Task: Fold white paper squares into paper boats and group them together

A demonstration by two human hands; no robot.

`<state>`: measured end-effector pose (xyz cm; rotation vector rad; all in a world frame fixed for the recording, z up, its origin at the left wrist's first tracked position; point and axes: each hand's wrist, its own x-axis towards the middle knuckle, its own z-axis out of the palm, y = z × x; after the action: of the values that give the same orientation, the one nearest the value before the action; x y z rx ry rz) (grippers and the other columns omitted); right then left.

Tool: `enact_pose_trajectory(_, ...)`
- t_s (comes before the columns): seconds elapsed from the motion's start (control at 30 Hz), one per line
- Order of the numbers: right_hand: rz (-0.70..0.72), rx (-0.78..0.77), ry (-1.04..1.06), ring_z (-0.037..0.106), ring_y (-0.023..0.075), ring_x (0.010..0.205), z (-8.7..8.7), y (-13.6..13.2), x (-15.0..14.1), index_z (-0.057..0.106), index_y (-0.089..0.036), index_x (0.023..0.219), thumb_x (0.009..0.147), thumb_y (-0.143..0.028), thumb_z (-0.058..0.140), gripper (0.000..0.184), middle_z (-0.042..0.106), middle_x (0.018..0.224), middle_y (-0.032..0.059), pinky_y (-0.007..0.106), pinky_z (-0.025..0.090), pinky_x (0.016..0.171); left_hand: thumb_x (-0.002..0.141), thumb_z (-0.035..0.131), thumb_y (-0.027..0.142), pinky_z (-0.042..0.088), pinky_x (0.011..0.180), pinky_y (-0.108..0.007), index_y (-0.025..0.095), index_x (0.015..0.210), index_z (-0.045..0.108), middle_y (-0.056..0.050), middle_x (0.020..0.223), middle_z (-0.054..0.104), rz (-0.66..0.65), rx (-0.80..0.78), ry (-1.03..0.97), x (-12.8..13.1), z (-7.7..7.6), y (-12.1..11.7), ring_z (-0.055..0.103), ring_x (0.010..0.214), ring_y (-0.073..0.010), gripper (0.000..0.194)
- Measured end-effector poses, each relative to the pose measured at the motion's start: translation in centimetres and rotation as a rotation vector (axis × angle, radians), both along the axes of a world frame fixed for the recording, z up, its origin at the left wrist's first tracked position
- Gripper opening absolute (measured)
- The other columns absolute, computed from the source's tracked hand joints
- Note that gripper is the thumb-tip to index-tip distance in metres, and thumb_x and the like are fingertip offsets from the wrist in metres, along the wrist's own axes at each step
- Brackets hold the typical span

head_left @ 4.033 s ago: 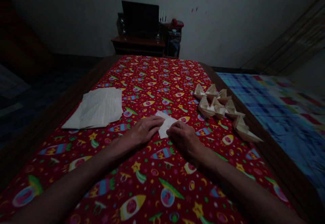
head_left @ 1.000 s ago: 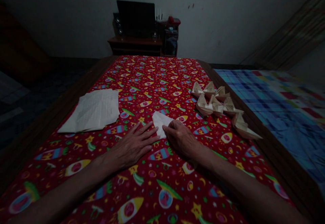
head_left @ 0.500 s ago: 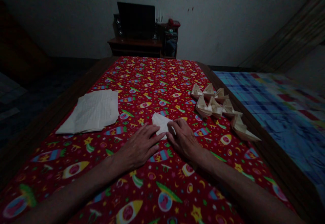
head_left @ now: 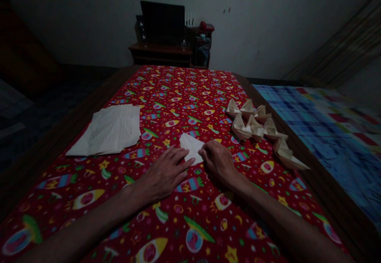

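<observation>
A small piece of folded white paper (head_left: 190,143) lies flat on the red patterned cloth between my hands. My left hand (head_left: 168,167) rests palm down with its fingers stretched out, the tips on the paper's left and lower edge. At the paper's right edge, my right hand (head_left: 218,159) has its fingers curled into a pinch on the paper. Its palm and part of that edge are hidden from view. Several folded paper boats (head_left: 253,126) stand in rows to the right of my right hand.
To the left lies a stack of loose paper sheets (head_left: 110,130). The red cloth (head_left: 190,96) covers a dark wooden table (head_left: 324,179). Beyond its far end, a monitor (head_left: 162,22) stands on a small desk (head_left: 160,50). A blue checked cloth (head_left: 282,108) is at the right.
My right hand's fingers have drawn closer together and moved slightly right along the folded paper's edge. My left hand stays in place. The whole view has shifted slightly.
</observation>
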<state>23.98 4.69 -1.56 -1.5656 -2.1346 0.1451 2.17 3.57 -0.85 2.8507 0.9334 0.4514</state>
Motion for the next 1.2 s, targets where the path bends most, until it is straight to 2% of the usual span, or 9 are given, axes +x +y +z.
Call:
enact_pose_trajectory(0.13,0.025,0.028,0.003,0.052,0.0165,0.071,0.3,-0.3,-0.2,0.057,-0.016,0.083,0.09,-0.03,0.046,0.019,0.059,0.078,0.0056,0.026,0.036,0.064,0.093,0.04,0.027,0.031,0.107,-0.05,0.022,0.131,0.046,-0.011,0.136,0.043,-0.001,0.005,0.016,0.0,0.1,0.0,0.036,0.127,-0.026,0.039)
enact_pose_trajectory(0.3,0.05,0.011,0.01,0.052,0.0163,0.071,0.7,-0.6,-0.1,0.059,-0.015,0.083,0.088,-0.035,0.051,0.022,0.059,0.079,0.0062,0.026,0.036,0.064,0.093,0.041,0.026,0.031,0.107,-0.05,0.021,0.131,0.046,-0.011,0.136,0.043,0.0,0.012,0.025,0.1,0.0,0.1,0.035,0.128,-0.0262,0.039)
enact_pose_trajectory(0.63,-0.027,-0.03,0.018,0.054,0.0159,0.069,0.0,0.1,-0.6,0.063,-0.016,0.078,0.085,-0.03,0.055,0.018,0.063,0.075,0.004,0.025,0.035,0.062,0.093,0.042,0.028,0.031,0.107,-0.051,0.024,0.133,0.044,-0.01,0.138,0.041,0.004,0.002,0.018,0.1,0.0,-0.1,0.034,0.129,-0.0263,0.04)
enact_pose_trajectory(1.2,0.009,0.022,-0.027,0.05,0.0148,0.066,-0.6,0.0,-0.4,0.059,-0.017,0.077,0.089,-0.032,0.049,0.022,0.059,0.073,0.0033,0.026,0.032,0.061,0.093,0.041,0.029,0.031,0.107,-0.051,0.025,0.132,0.045,-0.011,0.14,0.039,-0.022,-0.004,0.023,-0.2,0.0,-0.1,0.034,0.13,-0.0269,0.039)
